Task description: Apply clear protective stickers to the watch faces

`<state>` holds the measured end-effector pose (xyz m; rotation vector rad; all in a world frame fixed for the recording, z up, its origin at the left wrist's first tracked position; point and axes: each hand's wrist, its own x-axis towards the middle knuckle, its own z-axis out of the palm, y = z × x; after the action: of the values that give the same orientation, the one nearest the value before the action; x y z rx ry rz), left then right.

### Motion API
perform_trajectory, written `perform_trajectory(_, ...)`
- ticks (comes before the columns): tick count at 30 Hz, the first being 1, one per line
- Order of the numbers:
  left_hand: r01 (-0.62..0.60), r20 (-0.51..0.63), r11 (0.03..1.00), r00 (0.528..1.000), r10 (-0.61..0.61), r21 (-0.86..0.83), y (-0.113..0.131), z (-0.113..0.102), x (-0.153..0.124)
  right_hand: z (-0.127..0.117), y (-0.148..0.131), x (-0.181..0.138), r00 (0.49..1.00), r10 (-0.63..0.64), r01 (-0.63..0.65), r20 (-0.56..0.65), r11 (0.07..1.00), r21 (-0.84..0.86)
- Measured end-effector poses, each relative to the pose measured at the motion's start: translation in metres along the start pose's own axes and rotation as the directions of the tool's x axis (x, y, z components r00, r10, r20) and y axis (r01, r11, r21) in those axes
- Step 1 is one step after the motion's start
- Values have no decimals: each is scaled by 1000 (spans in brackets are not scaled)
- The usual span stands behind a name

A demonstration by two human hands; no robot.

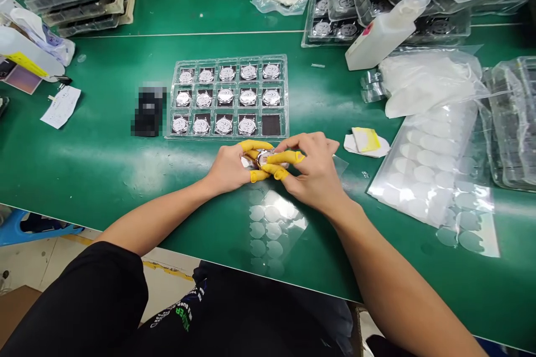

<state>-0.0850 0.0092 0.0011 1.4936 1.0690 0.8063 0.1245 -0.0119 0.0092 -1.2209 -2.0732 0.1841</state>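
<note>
Near the front edge of the green table (pixel 104 162), the left hand (pixel 228 168) and the right hand (pixel 315 172) meet around a small round silver watch case (pixel 263 157). Both hands pinch it from opposite sides, held just above the table top. The gripping fingertips wear yellow rubber finger covers (pixel 288 157).

Just behind the hands lies a clear plastic tray with fifteen square pockets (pixel 170 101). Fourteen pockets hold similar silver cases, and the pocket at the near right corner (pixel 271 124) shows only its dark floor.

Beneath and in front of the hands lies a transparent sheet of round clear stickers (pixel 272 228). A larger sheet of the same round stickers (pixel 422 170) lies to the right, well apart from the hands. A small yellow and white paper scrap (pixel 366 140) sits between that sheet and the right hand. Farther back on the right, a white plastic squeeze bottle (pixel 383 36) lies tilted against stacked clear trays (pixel 444 28).
</note>
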Motion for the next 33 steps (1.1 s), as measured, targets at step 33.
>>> perform_trajectory(33, -542, 51, 791, 832, 552, 284, -9, 4, -9, -20, 0, -10, 869, 475, -467, 141, 691, 552)
